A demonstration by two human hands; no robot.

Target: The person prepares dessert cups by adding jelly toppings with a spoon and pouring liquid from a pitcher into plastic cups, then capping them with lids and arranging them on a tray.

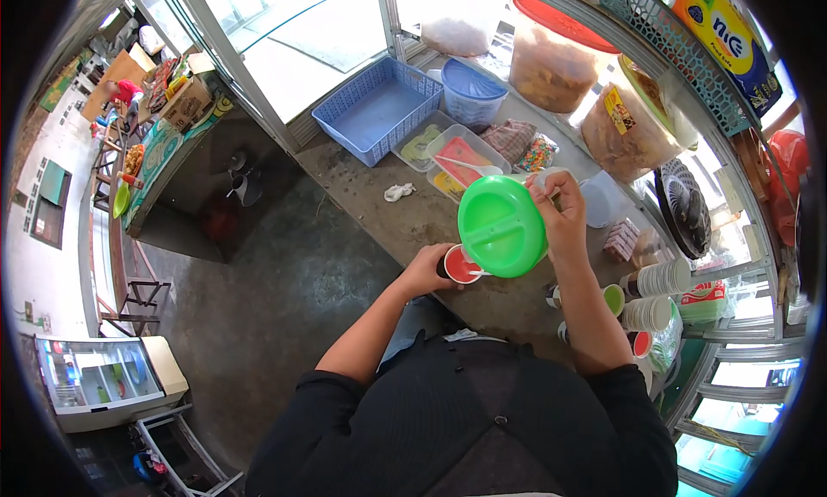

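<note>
On the counter (355, 181), a blue basket (376, 118) stands to the left of and beyond a round green lid (503, 227). Nearer the lid, on that same side, lies a crumpled white scrap (399, 192). Just left of the lid and toward the person's body, the left hand (422, 271) curls around a cup (462, 270), red inside; it is probably light and easily squeezed, best held gently below the rim. The lid is tilted, its vessel mostly hidden; it looks like smooth, stiff plastic, perhaps slippery when wet, so a firm side hold should suit it. At the lid's right edge, the right hand (561, 206) grips with bent fingers, perhaps on a handle; the exact contact is hidden. Farther right of the lid sit stacks of white cups (663, 278).
</note>
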